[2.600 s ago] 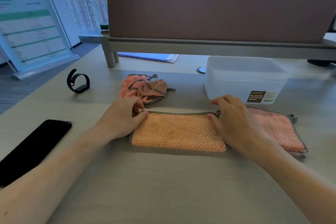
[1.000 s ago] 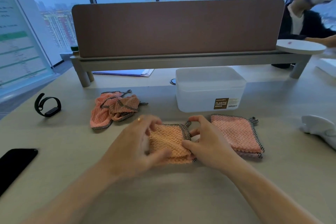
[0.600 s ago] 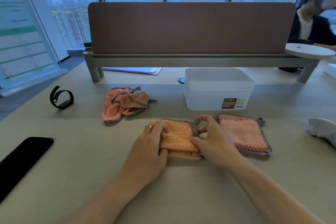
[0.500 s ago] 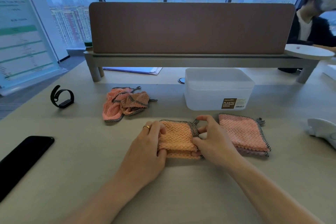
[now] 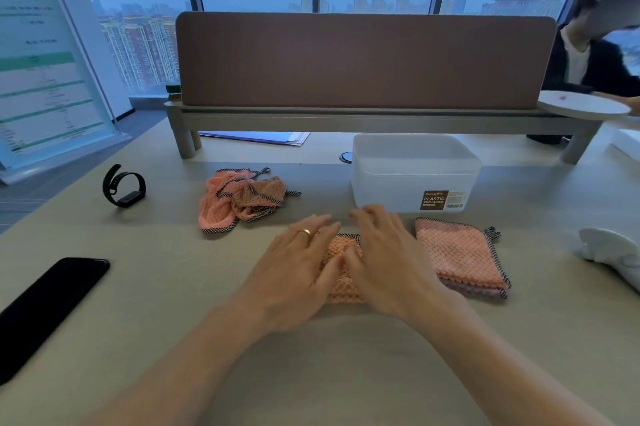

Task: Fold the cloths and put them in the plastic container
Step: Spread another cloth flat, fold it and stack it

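Note:
A folded orange cloth (image 5: 341,252) lies on the desk, mostly hidden under my hands. My left hand (image 5: 294,270) and my right hand (image 5: 384,259) both rest flat on top of it, fingers spread and pointing away from me. Just to the right sits a stack of folded pink cloths (image 5: 457,252) with checked edging. A crumpled pile of pink and orange cloths (image 5: 239,199) lies at the left rear. The translucent plastic container (image 5: 415,166) stands open behind my hands, a brown label on its front wall.
A black phone (image 5: 48,308) lies at the near left and a black wristband (image 5: 124,186) further back. A brown divider on a grey shelf (image 5: 363,65) bounds the far side. A white object (image 5: 609,249) sits at the right edge. Another person (image 5: 595,55) is at the far right.
My hands went from pinching the folded cloth's sides to lying flat on top of it. Before that, the long cloth was folded in half into a small square.

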A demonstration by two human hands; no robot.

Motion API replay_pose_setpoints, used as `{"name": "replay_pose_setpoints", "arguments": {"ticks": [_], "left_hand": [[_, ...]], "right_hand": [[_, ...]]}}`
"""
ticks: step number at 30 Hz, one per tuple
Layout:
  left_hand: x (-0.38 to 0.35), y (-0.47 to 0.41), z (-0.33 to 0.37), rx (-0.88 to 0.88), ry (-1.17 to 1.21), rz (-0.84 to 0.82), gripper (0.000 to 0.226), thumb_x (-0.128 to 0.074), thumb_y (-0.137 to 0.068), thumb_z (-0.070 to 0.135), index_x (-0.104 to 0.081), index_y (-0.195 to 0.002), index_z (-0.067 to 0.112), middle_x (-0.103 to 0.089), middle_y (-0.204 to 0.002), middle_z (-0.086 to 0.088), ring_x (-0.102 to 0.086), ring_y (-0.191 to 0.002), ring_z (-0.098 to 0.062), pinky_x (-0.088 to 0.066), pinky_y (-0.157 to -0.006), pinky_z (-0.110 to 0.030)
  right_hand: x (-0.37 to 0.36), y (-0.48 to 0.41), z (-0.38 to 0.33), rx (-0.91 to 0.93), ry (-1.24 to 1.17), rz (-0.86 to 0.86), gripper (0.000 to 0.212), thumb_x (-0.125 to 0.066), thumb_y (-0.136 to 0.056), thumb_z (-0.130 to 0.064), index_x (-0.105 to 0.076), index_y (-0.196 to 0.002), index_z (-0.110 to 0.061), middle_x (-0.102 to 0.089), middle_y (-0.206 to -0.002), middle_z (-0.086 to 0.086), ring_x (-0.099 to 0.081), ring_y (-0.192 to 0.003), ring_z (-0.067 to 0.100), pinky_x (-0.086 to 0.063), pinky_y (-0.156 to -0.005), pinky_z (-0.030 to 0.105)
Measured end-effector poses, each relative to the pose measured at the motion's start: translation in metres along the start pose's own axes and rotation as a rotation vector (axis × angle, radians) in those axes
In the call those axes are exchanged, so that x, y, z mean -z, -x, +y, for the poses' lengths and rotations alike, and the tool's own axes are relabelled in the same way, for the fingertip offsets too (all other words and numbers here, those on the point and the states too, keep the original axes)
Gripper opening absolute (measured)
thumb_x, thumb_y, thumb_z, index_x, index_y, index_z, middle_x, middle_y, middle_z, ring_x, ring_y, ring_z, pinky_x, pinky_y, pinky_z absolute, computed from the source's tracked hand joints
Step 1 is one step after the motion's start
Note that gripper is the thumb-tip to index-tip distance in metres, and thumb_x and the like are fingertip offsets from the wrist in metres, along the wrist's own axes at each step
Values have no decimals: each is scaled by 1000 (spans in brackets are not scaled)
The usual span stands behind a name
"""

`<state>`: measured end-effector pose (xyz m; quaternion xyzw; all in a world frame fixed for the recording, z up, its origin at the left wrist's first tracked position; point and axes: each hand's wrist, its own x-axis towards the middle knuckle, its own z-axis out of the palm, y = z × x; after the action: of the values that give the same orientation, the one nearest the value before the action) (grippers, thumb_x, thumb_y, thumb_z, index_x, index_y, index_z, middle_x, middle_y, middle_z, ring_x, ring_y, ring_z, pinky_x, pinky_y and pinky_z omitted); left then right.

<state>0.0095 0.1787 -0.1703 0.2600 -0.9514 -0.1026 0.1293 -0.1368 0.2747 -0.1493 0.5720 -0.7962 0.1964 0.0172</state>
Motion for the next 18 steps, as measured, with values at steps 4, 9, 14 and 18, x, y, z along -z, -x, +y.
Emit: {"name": "replay_pose_setpoints", "arguments": {"ticks": [4, 9, 14, 18], "left_hand": [[-20, 3, -11, 0, -139, -253, 71, -4, -98, 57, 9, -162, 29, 13, -171, 11, 20, -154, -4, 12, -126, -32], [-2, 3, -38, 201, 131, -224, 67, -21, -105, 55, -8, -164, 26, -8, -172, 6, -3, -157, -9, -2, -127, -31], [12, -36, -20, 385, 70, -136, 50, -64, -87, 54, -61, -118, 15, -58, -119, -5, -54, -113, -23, -49, -94, -38], [19, -49, -5, 418, 290, -210, 14, -70, -82, 24, -63, -86, 12, -67, -89, -6, -63, -86, -24, -47, -68, -38]], "right_hand": [[-38, 7, 10, 84, 131, -268, 78, 8, -94, -56, -5, -162, -19, -3, -171, -1, 0, -157, 16, -2, -127, 35], [-49, 8, 24, 43, 116, -296, 72, -1, -100, -54, 7, -161, -18, 8, -170, 0, 11, -156, 12, 5, -127, 37], [-48, 9, 22, 40, 124, -312, 65, -13, -106, -46, 10, -160, -18, 11, -170, 0, 14, -155, 11, 4, -127, 38], [-46, 9, 22, 36, 107, -297, 66, -15, -106, -45, 10, -160, -18, 11, -170, 0, 14, -155, 11, 5, -127, 38]]}}
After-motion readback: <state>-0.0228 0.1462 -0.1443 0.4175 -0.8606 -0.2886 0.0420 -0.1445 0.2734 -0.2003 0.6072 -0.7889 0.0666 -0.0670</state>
